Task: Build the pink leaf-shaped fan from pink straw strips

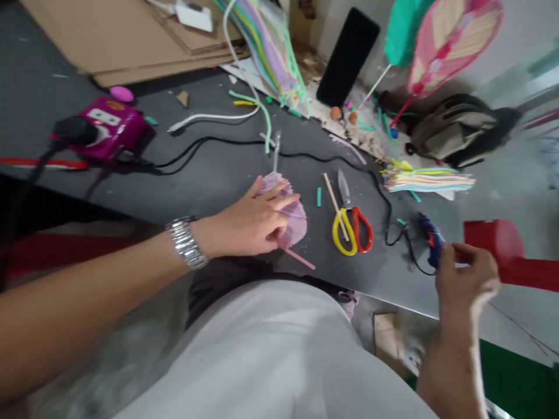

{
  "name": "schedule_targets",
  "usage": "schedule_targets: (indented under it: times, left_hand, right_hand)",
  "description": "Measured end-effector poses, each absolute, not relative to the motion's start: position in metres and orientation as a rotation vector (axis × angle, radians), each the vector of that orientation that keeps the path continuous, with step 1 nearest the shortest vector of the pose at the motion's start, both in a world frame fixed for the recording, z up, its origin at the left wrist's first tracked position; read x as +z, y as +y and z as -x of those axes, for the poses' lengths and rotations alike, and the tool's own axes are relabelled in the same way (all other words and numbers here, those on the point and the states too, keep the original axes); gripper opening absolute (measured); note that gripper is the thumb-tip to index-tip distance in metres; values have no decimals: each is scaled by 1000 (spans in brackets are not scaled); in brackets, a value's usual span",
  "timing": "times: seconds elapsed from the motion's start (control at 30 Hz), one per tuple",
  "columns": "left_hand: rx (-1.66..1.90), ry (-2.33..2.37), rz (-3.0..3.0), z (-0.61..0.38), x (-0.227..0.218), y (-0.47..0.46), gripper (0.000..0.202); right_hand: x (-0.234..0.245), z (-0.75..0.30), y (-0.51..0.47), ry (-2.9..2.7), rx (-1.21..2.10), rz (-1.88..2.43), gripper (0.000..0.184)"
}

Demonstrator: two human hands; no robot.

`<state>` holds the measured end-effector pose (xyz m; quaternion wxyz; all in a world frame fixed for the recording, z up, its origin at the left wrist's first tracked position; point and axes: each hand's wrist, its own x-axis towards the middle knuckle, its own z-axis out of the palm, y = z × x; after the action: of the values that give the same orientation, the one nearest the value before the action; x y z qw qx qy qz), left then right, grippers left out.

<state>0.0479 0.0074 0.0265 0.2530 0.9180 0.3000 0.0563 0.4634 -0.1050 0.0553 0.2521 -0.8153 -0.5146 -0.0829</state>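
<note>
My left hand (251, 224), with a metal watch at the wrist, lies over a purple leaf-shaped piece (297, 224) on the table. Its fingers are spread across the piece, and the thumb is partly hidden. From the piece's lower edge sticks out a pink stick (303, 260); a clear strip (276, 152) lies at its top. At the table's right edge my right hand (467, 273) is closed around the rear of a dark blue glue gun (432, 241). Between the hands lie scissors (347, 218) with yellow and red handles and a wooden stick (335, 203).
A black cord (321, 156) crosses the table near a purple power adapter (107, 131). Cardboard (113, 41), bundled pipe cleaners (273, 52) and a propped phone (348, 55) stand behind. A pink leaf-shaped fan (454, 43) rises at the back right; a red stool (493, 244) is beside the table.
</note>
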Motion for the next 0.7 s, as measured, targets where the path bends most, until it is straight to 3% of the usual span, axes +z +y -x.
schedule_targets:
  times: [0.07,0.17,0.47,0.7]
  left_hand:
    - [115,824,-2488,-49,30,7,8]
    - [87,841,-2480,-49,31,7,11]
    - [86,858,-2438,-51,30,7,15]
    - [114,860,-2410,-51,28,7,14]
  right_hand:
    - [57,-410,-111,-1595,-149,2017,19]
    - [47,-328,-116,-2109,436,1631,12]
    - [29,-274,-100,-2388,410,1604,15]
    - [34,-267,-98,-2211,810,1654,4]
